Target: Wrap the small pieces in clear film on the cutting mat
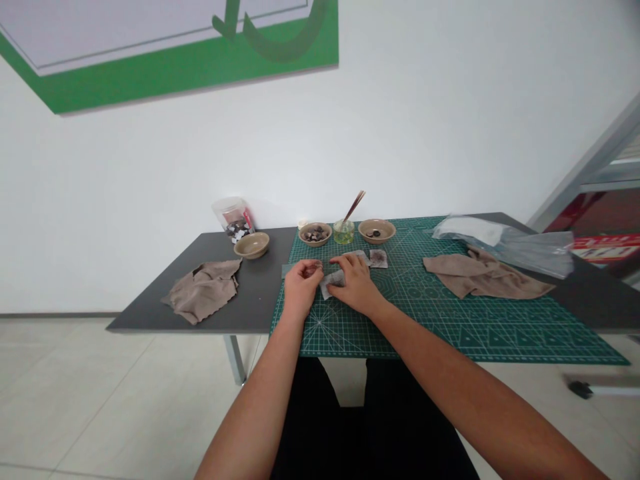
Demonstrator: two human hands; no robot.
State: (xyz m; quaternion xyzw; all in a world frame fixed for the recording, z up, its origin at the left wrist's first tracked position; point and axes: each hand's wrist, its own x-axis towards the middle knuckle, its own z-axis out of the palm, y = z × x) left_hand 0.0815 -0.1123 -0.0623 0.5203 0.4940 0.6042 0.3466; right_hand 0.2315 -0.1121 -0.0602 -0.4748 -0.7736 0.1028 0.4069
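My left hand (302, 281) is closed, its fingers curled together over the green cutting mat (425, 327). What they pinch, if anything, is too small to make out. Just to its right lies a small white piece smudged with grey (328, 287), like a pad of paper or cloth. My right hand (356, 285) reaches over this piece from the right, fingers apart, with the thumb at its edge. Beyond the right fingers are a second pale piece (361, 256), partly covered by the hand, and a square white pad with a dark smudge (379, 259).
Behind my hands stand a bowl of dark pieces (315, 234), a glass jar (343, 233) holding thin sticks, and a bowl with a few dark bits (377, 231). Left are another bowl (252, 246), a clear tub (234, 219) and a brown cloth (204, 291); right, another cloth (487, 275) and plastic bag (505, 240).
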